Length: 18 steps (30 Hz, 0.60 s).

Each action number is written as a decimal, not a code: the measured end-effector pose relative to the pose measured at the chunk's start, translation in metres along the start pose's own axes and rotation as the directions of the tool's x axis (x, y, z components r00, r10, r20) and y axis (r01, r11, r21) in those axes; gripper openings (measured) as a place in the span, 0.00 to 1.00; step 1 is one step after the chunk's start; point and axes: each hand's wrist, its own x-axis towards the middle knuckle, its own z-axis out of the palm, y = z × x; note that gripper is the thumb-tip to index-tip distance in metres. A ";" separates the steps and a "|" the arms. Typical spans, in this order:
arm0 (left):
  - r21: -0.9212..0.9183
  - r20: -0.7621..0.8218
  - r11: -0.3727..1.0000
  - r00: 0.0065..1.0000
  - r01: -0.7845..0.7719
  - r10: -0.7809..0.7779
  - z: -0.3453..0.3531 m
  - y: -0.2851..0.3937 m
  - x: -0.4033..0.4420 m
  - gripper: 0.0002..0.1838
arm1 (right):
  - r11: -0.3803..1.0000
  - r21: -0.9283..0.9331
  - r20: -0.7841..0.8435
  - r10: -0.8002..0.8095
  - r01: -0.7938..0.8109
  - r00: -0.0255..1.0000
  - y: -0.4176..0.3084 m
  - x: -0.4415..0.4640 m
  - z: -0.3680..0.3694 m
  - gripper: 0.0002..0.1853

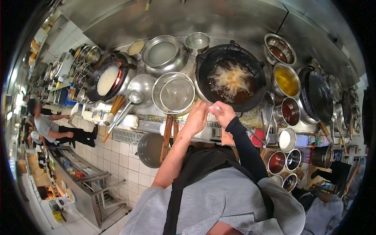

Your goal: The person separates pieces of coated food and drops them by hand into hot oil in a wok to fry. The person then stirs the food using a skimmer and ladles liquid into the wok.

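Note:
My left hand (199, 117) and my right hand (222, 113) come together just below the near rim of a black wok (258, 88). Between their fingers is a small whitish thing, too small to name. Inside the wok, pale golden food (234, 78) bubbles in dark oil. Left of my hands, a round wire strainer (173, 93) with wooden handles lies on the stove top. Beside it are a perforated skimmer (140, 89) and a steel ladle (136, 97).
Steel bowls of yellow liquid (286, 80) and dark sauce (290, 111) stand right of the wok. Another wok with white contents (108, 80) sits over flames at left. A co-worker (47, 125) stands far left; another person (323, 211) is at lower right.

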 end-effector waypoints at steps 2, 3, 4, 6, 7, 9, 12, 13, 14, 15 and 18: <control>-0.004 0.005 1.000 1.000 0.004 -0.004 0.001 -0.002 0.000 0.09 | 0.996 -0.065 -0.067 -0.065 0.061 0.996 -0.005 -0.002 0.002 0.13; -0.015 0.016 1.000 1.000 0.012 -0.011 0.000 -0.004 0.000 0.10 | 0.994 -0.074 -0.086 -0.086 0.080 0.993 -0.006 -0.002 0.003 0.13; -0.026 0.028 0.999 0.999 0.019 -0.018 -0.001 -0.005 0.000 0.10 | 0.991 -0.084 -0.105 -0.108 0.099 0.989 -0.006 -0.003 0.005 0.14; -0.120 0.090 0.990 0.994 0.078 -0.067 -0.003 -0.012 0.000 0.11 | 0.995 -0.052 -0.130 -0.090 0.084 0.987 -0.004 -0.006 0.010 0.11; -0.200 0.143 0.971 0.984 0.131 -0.103 -0.006 -0.016 0.000 0.12 | 0.996 -0.037 -0.142 -0.081 0.077 0.986 -0.004 -0.007 0.011 0.11; -0.329 0.237 0.907 0.953 0.262 -0.190 -0.013 -0.017 0.000 0.13 | 0.951 0.299 0.006 0.081 -0.079 0.997 -0.003 -0.007 0.010 0.08; -0.392 0.310 0.825 0.903 0.407 -0.298 -0.022 -0.008 -0.002 0.14 | 0.838 0.497 0.224 0.127 -0.225 0.966 -0.006 -0.005 0.003 0.06; -0.364 0.295 0.840 0.905 0.402 -0.306 -0.019 -0.010 -0.004 0.14 | 0.816 0.519 0.284 0.116 -0.254 0.952 -0.007 -0.005 0.000 0.05; -0.334 0.279 0.855 0.908 0.397 -0.313 -0.018 -0.012 -0.005 0.14 | 0.803 0.533 0.282 0.128 -0.267 0.951 -0.006 -0.005 0.000 0.05; -0.279 0.270 0.893 0.921 0.353 -0.280 -0.018 -0.013 -0.004 0.14 | 0.789 0.548 0.281 0.140 -0.278 0.949 -0.004 -0.005 0.000 0.05; -0.084 0.211 0.974 0.959 0.210 -0.189 -0.014 -0.016 -0.005 0.13 | 0.900 0.379 0.175 0.157 -0.214 0.972 -0.001 -0.006 0.003 0.05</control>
